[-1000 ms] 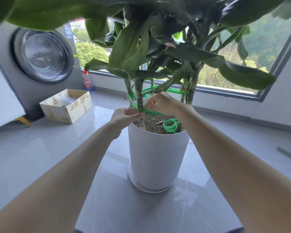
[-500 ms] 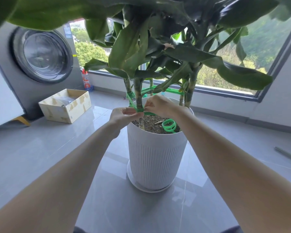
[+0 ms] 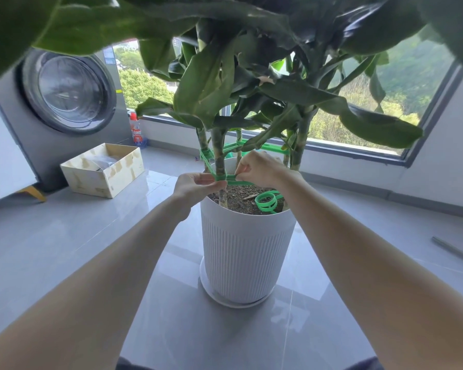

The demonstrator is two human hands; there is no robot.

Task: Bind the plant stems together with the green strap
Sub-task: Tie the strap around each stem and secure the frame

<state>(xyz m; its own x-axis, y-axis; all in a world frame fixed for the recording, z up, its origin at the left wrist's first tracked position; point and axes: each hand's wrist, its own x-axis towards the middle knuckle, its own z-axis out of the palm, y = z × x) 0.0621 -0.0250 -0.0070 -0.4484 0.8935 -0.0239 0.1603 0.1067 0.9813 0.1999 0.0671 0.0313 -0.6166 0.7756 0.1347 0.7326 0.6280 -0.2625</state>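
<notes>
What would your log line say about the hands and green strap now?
left hand: pinches green strap | right hand: pinches it too | green strap: wrapped round front stem

The grey tiled floor (image 3: 64, 249) carries a saucer (image 3: 226, 302) under the white pot (image 3: 246, 249), an open box (image 3: 91, 180), a washing machine (image 3: 64, 102), a rod (image 3: 455, 253).

The left hand (image 3: 195, 186), at nine o'clock of a stem (image 3: 219, 161), and right hand (image 3: 262, 169), at three, pinch the green strap (image 3: 221, 177) wrapped round it above the pot (image 3: 246, 249).
</notes>
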